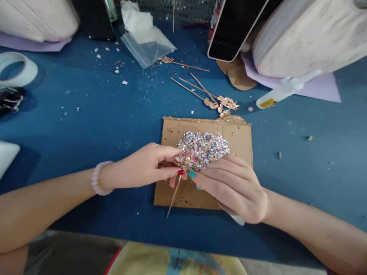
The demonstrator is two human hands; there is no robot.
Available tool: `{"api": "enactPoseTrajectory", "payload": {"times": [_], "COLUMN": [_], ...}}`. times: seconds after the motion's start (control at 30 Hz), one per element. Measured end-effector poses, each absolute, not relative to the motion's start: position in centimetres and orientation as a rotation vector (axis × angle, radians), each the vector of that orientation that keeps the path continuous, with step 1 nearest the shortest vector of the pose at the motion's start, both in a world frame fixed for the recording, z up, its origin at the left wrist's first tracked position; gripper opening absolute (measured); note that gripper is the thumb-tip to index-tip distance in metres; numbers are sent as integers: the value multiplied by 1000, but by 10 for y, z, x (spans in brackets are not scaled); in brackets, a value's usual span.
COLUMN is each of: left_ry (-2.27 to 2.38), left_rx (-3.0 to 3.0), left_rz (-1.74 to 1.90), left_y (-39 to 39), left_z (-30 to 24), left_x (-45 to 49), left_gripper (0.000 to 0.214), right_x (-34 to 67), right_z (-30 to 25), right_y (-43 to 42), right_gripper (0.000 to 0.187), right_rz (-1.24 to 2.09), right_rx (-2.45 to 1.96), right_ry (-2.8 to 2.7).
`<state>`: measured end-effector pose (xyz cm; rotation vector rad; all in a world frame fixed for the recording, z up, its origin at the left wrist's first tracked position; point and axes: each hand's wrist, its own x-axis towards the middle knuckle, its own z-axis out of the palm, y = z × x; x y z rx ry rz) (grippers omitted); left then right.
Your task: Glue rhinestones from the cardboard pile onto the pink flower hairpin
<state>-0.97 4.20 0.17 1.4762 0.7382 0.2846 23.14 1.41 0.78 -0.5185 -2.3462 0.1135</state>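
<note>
My left hand (160, 166) is closed round the decorated top of a gold-coloured hair stick (174, 198), whose thin shaft points down toward the table's front edge. Pink stones and a pearl-like bead (188, 158) show at the ornament by my fingertips. Close beside it is my right hand (233, 183), its fingers bent together and the thumb almost at the ornament. From under that palm sticks out a whitish end (237, 219); the rest of this object is hidden. Behind both hands lies a heap of small glittering rhinestones (205, 145), above a piece of cardboard (241, 141).
Several bare gold hair sticks (197, 90) lie beyond the cardboard. A glue bottle (282, 91) and a phone (236, 28) are at the right. Further back rests a zip bag (146, 46) with white contents. At the left edge is a tape roll (28, 72).
</note>
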Motion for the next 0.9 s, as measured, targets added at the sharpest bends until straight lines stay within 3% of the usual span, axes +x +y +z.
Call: {"api": "enactPoseTrajectory", "payload": {"times": [0.8, 0.9], "left_ry": [762, 799], "left_rx": [1406, 1424], "left_rz": [288, 288], "left_y": [42, 43], "left_z": [2, 4], "left_x": [-12, -13], "left_gripper": [19, 16], "right_x": [251, 267], "right_z": [20, 18], "right_y": [24, 37], "right_gripper": [13, 20], "right_rz": [111, 25], "right_rx": [-438, -573], "right_ry": [-2344, -2318]}}
